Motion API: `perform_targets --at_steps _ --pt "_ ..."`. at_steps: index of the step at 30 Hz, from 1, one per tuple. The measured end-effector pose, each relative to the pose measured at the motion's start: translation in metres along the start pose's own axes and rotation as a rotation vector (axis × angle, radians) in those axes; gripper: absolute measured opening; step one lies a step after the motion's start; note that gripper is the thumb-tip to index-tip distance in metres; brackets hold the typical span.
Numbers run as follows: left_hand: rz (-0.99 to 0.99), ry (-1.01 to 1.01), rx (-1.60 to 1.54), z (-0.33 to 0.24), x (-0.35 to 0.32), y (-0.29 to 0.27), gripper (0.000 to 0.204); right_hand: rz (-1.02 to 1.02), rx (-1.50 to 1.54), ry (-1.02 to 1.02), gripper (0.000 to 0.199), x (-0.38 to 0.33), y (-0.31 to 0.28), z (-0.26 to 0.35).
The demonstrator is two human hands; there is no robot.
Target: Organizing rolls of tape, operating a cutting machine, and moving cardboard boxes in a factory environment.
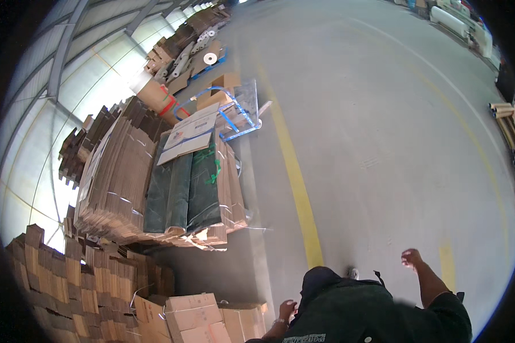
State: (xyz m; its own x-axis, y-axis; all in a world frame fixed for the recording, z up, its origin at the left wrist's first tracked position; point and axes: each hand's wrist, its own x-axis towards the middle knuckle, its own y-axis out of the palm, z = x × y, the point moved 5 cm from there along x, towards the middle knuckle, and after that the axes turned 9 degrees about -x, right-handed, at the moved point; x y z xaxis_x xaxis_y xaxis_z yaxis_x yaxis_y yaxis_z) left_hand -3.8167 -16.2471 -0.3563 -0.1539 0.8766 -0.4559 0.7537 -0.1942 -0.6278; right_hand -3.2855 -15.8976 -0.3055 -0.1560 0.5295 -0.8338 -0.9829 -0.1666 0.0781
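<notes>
My left hand (pixel 288 310) hangs low beside my body, above the stacked cartons at the bottom. Its fingers are loosely curled, and nothing shows in them. Out to the right, my right hand (pixel 410 259) is held over the grey floor (pixel 372 171) with its fingers curled in and no object visible in it. Neither hand touches anything. Nearest to the left hand is a brown cardboard box (pixel 243 321) in the lower left group.
Along the left stand flattened carton stacks (pixel 117 177), with dark green sheeting (pixel 180 194) over one. Behind it is a blue-handled trolley (pixel 234 117). A yellow line (pixel 294 183) runs along the floor. Rolls (pixel 449 22) and machinery stand far right; cardboard tubes (pixel 502 111) lie at the right edge.
</notes>
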Motion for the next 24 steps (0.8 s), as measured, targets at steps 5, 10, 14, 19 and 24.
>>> perform_targets --at_steps 5,10,14,19,24 --pt "-0.176 0.175 -0.25 -0.065 0.097 -0.048 0.016 -0.082 -0.414 -0.286 0.011 0.047 0.068 0.183" --pt "-0.188 0.219 0.119 -0.087 0.304 -0.105 0.011 0.008 -0.173 -0.026 0.012 0.144 0.059 0.199" --pt "-0.179 -0.016 0.021 -0.106 0.502 -0.196 0.037 0.171 -0.095 0.024 0.024 0.186 0.046 0.174" --pt "-0.215 0.043 -0.868 -0.344 0.714 -0.343 0.035 -0.136 -1.398 -0.69 0.017 0.221 0.0 0.185" --pt "-0.288 -0.012 -0.903 -0.375 0.854 -0.391 0.034 -0.109 -1.024 -0.769 0.014 0.348 -0.007 0.291"
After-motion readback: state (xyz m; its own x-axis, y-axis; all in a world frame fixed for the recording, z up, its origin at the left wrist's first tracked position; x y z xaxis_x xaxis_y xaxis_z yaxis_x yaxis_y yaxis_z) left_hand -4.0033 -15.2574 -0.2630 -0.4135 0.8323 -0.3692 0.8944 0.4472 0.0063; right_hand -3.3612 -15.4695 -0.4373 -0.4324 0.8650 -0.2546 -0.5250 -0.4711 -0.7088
